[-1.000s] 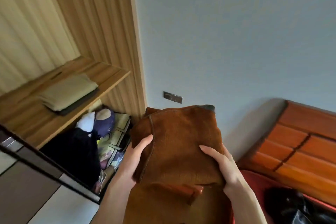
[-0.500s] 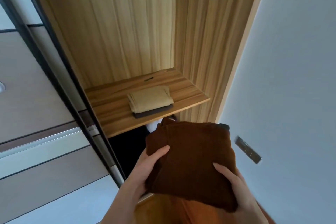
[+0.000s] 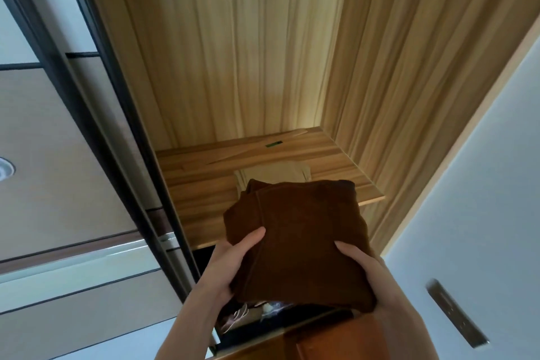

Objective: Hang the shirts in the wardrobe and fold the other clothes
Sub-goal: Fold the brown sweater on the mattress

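Fingers of both hands are clamping a folded brown garment [image 3: 298,240] from its two near corners: the left hand [image 3: 230,257] is pinching the left edge with its thumb on top and the rest tucked underneath, and the right hand [image 3: 365,269] is doing the same on the right edge. Gripping it from both sides this way is probably keeping the folds from slipping open while the bundle is being carried flat. The garment is hanging in the air just in front of the wooden shelf [image 3: 336,155] inside the open wardrobe, not yet resting on it. Its far edge is overlapping a folded beige garment [image 3: 271,174] already lying on the shelf, which suggests the brown one is meant to be stacked on top or set just beside it. Below the shelf, a darker compartment is showing some crumpled items, too dim to identify. A dark-framed sliding door [image 3: 96,114] is standing to the left of the opening.
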The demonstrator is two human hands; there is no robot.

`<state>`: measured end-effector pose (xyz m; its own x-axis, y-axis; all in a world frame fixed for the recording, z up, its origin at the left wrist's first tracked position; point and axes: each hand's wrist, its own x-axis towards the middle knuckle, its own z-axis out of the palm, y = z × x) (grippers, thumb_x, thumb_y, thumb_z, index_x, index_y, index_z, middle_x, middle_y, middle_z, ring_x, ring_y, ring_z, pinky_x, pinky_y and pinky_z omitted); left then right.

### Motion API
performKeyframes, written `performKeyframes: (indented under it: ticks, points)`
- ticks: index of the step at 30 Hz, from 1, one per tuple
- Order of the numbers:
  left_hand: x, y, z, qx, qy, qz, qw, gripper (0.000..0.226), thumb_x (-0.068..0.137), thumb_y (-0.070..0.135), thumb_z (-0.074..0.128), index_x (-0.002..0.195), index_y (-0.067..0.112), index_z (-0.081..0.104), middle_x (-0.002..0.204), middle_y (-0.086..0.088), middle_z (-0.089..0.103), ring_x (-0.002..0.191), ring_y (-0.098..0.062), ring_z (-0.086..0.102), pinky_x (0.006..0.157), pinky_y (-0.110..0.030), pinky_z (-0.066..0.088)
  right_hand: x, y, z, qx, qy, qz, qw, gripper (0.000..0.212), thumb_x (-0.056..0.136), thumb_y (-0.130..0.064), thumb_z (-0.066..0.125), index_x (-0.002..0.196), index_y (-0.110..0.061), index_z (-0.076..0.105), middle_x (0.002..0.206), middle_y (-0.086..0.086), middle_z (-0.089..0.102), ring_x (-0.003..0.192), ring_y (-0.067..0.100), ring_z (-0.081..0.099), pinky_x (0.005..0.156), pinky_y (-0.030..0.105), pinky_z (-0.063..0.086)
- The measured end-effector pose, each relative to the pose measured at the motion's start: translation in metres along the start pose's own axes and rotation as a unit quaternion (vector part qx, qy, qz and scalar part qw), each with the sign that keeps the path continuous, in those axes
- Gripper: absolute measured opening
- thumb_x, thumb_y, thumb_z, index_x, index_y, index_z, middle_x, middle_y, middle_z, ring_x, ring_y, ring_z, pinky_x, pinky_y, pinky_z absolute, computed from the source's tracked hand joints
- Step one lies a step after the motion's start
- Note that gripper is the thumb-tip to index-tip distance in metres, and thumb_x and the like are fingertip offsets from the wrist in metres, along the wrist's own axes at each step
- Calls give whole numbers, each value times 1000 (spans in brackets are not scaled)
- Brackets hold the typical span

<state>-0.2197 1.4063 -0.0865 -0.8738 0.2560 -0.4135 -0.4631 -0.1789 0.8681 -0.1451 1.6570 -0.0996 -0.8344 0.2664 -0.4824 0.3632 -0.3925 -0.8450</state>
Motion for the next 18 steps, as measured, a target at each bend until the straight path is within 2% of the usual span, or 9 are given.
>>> performKeyframes:
  ticks: [2,4,8,11,14,16,18]
  points:
    - [18,13,-6,-2,2,2,1000,43,80,36,85,118,24,68,102,-3,80,93,-26,78,82,-43,61,17,-14,14,-7,-11,-17,1000,70,69,-38,89,133,-27,62,113,11,78,100,37,76,89,52,62]
    - [37,26,-11,-9,2,5,1000,40,80,37,85,114,26,68,101,-2,81,93,-25,78,83,-42,60,36,-29,26,-9,-19,-31,999,63,74,-33,87,132,-27,63,112,13,78,99,36,76,83,49,63]
    - [73,48,-12,-10,22,28,999,37,76,40,87,106,30,67,95,4,81,96,-25,76,85,-41,60,74,-58,42,-27,-24,-35,999,66,73,-33,88,133,-24,62,112,14,78,99,35,77,82,50,63]
    - [95,64,-11,-18,35,33,999,31,80,39,86,103,33,66,98,1,81,99,-27,75,86,-45,61,101,-77,52,-45,-30,-31,998,66,74,-37,89,133,-26,61,110,10,79,96,32,78,75,43,64]
    - [117,76,-8,-34,58,41,997,36,80,37,87,107,33,64,109,-1,76,100,-27,73,79,-41,60,130,-93,60,-65,-31,-35,997,68,71,-40,91,131,-26,62,111,10,78,94,31,78,71,42,63]
    - [131,80,-4,-46,73,46,995,42,81,34,87,115,30,62,112,-2,74,101,-27,72,82,-43,60,150,-100,64,-73,-31,-47,996,67,72,-39,91,131,-24,63,111,10,78,93,30,78,70,40,63]
    - [145,82,0,-58,87,46,993,40,83,31,86,114,31,62,112,-3,73,101,-28,71,87,-48,60,170,-106,65,-77,-29,-55,995,68,72,-38,92,132,-23,65,110,9,79,93,29,78,72,40,64]
